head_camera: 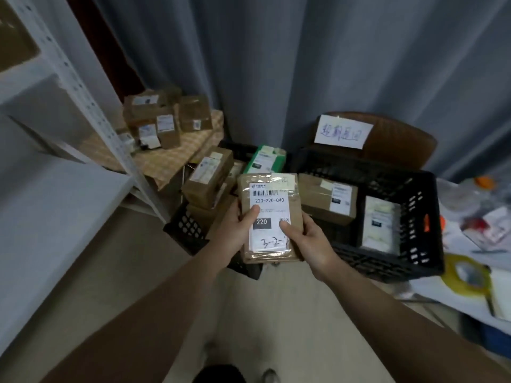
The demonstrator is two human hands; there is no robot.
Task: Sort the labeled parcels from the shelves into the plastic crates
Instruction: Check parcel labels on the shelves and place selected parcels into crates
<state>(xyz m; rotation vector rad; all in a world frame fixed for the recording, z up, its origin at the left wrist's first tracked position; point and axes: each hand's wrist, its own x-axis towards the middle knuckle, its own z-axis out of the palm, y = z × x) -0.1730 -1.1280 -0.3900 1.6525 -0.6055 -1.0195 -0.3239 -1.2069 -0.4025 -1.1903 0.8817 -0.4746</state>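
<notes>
My left hand (235, 233) and right hand (307, 241) grip the 220 parcel (269, 205), long axis up-frame, centre-right crate (387, 265) nearer my right.

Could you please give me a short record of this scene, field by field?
held item: brown parcel, label code starts 220-220
left hand: grips parcel's left edge, thumb on label
right hand: grips parcel's right edge, thumb on label
left crate: piled with parcels
right crate: one brown box, one white packet
sign: handwritten, behind right crate
</notes>
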